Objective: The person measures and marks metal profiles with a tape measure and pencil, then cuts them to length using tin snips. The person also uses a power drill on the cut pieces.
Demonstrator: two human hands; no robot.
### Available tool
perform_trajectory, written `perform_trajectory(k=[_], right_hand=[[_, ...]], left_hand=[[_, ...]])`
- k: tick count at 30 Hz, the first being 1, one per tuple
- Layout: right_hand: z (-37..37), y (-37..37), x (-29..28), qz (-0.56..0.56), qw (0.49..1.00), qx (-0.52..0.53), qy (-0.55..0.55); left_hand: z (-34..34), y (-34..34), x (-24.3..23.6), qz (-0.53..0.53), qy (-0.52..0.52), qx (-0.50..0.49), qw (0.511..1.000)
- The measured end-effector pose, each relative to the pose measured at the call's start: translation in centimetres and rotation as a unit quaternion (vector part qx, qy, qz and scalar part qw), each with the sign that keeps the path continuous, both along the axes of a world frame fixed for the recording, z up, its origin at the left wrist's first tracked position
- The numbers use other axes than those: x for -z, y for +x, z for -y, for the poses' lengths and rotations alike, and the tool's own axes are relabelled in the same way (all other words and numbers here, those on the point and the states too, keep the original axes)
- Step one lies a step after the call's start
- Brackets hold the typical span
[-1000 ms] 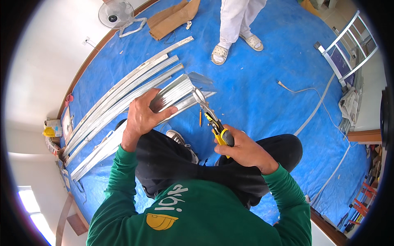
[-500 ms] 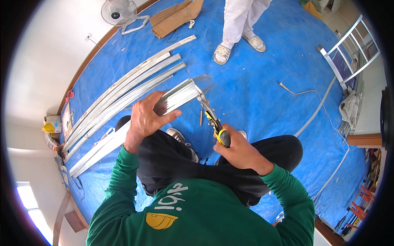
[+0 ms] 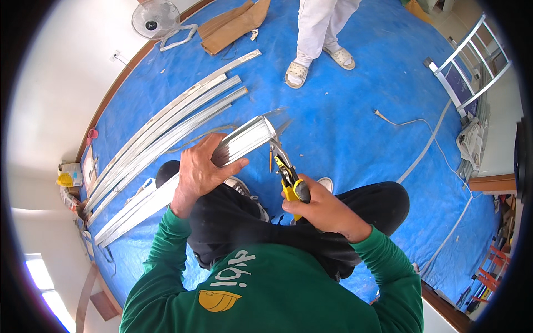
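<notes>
My left hand (image 3: 201, 171) is wrapped round a long silvery metal channel (image 3: 246, 139), thumb on the near side. The channel slants from the lower left up to its end in front of me, its lower part resting across my leg. In my right hand (image 3: 323, 207) is a pair of tin snips (image 3: 290, 181) with yellow and black handles. Their jaws meet the channel's upper end near its lower corner, and the handles look spread. Thin bent strips of metal (image 3: 276, 112) stick out at that end. A pencil (image 3: 271, 159) lies on the sheet behind the snips.
Several more metal channels (image 3: 166, 125) lie to the left on the blue sheet (image 3: 338, 119). Another person (image 3: 319, 33) stands ahead in sandals. A white fan (image 3: 156, 20) and brown cardboard (image 3: 232, 26) are at the back. To the right are a power cord (image 3: 412, 122) and a ladder (image 3: 472, 64).
The snips' handles have spread wider, and the tool has shifted slightly down and left at the channel's end. That end has tilted a little, and the view has moved slightly.
</notes>
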State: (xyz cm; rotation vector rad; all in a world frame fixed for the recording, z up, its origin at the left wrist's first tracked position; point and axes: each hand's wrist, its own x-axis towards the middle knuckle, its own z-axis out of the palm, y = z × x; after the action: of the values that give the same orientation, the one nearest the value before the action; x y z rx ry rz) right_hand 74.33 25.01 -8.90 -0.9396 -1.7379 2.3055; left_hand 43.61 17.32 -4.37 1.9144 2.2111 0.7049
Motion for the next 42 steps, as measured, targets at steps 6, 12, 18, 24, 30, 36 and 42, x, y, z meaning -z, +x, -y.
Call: perform_trajectory(k=[6, 12, 18, 24, 30, 36, 42], right_hand=[[1.2, -0.6, 0.8, 0.016, 0.989, 0.041, 0.142], [0.8, -0.5, 0.5, 0.03, 0.982, 0.026, 0.184], [0.8, 0.0, -0.2, 0.008, 1.0, 0.0, 0.02], [1.8, 0.0, 0.7, 0.016, 0.999, 0.02, 0.035], [3.8, -1.2, 1.7, 0.03, 0.994, 0.056, 0.084], [4.1, -1.8, 3.2, 0.025, 0.996, 0.074, 0.046], [1.9, -4.9, 8.1, 0.158, 0.986, -0.04, 0.022]], left_hand=[[0.3, -0.4, 0.1, -0.002, 0.012, -0.001, 1.0], [0.4, -0.2, 0.1, -0.009, 0.018, -0.004, 1.0], [0.9, 0.2, 0.2, -0.014, 0.01, 0.01, 1.0], [1.9, 0.7, 0.2, 0.037, -0.026, 0.031, 0.999], [2.3, 0.6, -0.6, 0.055, -0.02, 0.044, 0.997], [2.2, 0.7, -0.8, 0.074, -0.057, 0.038, 0.995], [-1.1, -4.5, -2.8, 0.029, -0.04, -0.022, 0.999]])
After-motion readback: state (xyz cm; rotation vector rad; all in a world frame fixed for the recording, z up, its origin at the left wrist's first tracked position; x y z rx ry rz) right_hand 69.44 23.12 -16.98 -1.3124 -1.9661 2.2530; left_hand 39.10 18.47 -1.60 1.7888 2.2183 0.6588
